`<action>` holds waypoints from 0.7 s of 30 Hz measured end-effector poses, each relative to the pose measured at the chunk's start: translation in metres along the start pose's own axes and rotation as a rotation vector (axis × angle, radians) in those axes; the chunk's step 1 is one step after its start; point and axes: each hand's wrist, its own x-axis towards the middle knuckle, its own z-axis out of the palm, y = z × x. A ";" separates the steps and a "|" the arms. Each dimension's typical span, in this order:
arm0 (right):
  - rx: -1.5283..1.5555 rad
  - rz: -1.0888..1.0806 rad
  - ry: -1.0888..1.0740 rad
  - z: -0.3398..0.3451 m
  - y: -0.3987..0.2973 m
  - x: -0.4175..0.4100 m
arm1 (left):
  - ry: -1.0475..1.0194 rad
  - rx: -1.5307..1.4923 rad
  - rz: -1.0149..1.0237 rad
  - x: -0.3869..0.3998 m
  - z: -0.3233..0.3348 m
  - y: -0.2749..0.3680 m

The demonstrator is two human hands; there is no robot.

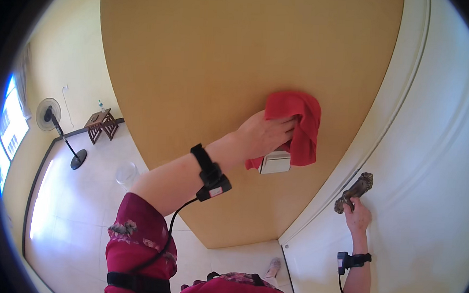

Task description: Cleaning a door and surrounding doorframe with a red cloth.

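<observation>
My left hand [265,134] presses a folded red cloth [306,128] against a tan wall surface [207,64]. Under the cloth's lower edge shows part of a white switch plate [275,164]; the rest of the plate is covered. My fingertips are partly hidden in the cloth's folds. To the right, my right hand [358,216] grips the lower part of an ornate dark metal door handle [353,193] on a white door [424,206]. Each wrist wears a black strap with a small cabled box.
A pedestal fan [64,136] stands on the pale tiled floor [73,209] at the left. Behind it, a small wooden stool [102,123] carries a plastic bottle [101,105]. A clear container [127,174] is partly hidden behind my left arm. A window [11,133] lies at the far left.
</observation>
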 end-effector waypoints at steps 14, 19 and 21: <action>0.024 0.037 0.007 0.005 0.009 0.000 | -0.444 0.101 -0.670 -0.256 -0.073 0.030; 0.036 0.026 0.020 0.005 0.006 0.001 | -0.037 0.494 -0.696 -0.198 -0.121 -0.057; 0.038 0.014 0.019 0.005 0.005 0.004 | 0.152 0.478 -0.787 -0.176 -0.107 -0.077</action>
